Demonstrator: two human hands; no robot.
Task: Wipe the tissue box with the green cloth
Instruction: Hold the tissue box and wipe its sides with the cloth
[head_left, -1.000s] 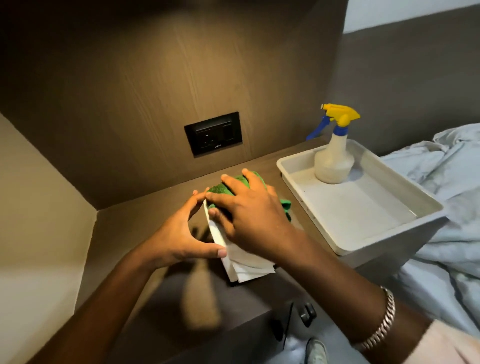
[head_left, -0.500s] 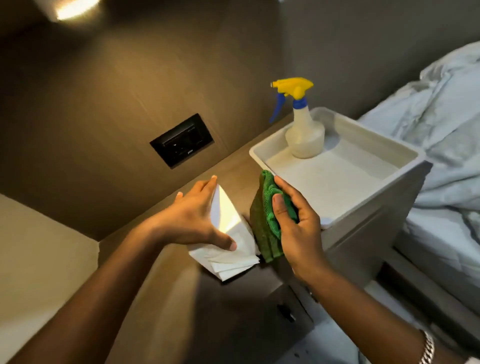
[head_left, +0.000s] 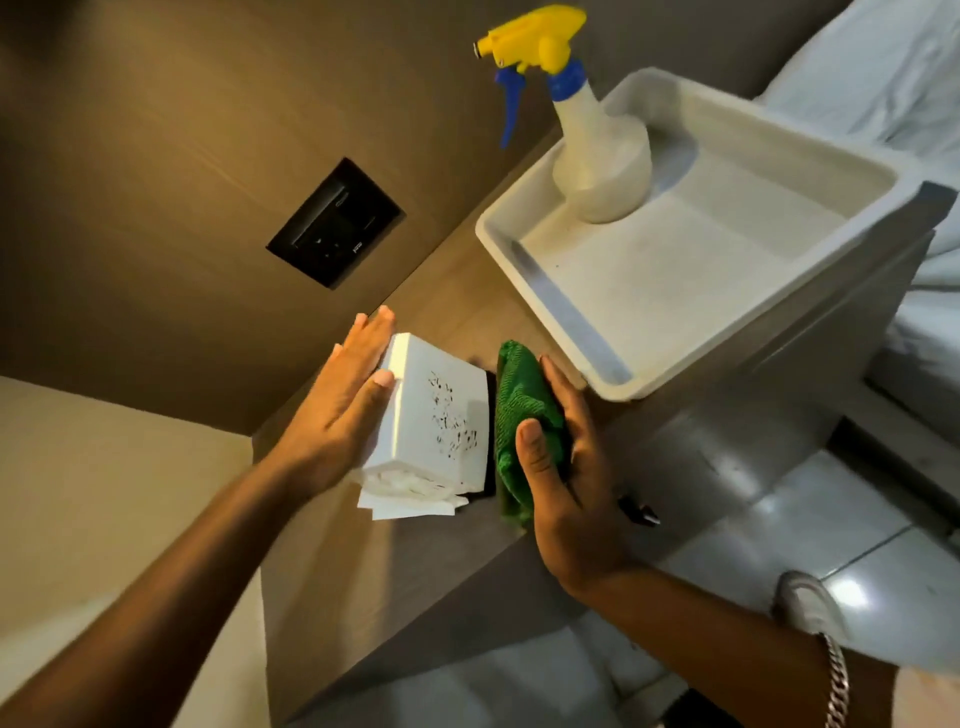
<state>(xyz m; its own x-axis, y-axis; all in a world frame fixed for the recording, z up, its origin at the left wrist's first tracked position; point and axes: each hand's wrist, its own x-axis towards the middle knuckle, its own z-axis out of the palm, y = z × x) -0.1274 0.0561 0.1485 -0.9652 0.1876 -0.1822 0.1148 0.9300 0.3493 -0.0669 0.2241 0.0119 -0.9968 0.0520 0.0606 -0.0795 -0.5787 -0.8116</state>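
A white tissue box (head_left: 436, 415) with small black marks on its face lies on the brown shelf (head_left: 415, 561), tissues poking out of its near end. My left hand (head_left: 343, 410) lies flat against the box's left side, fingers straight, steadying it. My right hand (head_left: 566, 467) holds the bunched green cloth (head_left: 519, 410) against the box's right side.
A white tray (head_left: 561, 312) holding a spray bottle (head_left: 592, 140) with a yellow and blue trigger sits on the shelf's right part, just beyond the cloth. A black wall socket (head_left: 335, 223) is on the wood panel behind. Bedding (head_left: 883, 78) lies at the far right.
The view has swung closer. The box's marked face now faces up, and my right hand has brought the cloth against its right side. My left hand has flattened along the left side.
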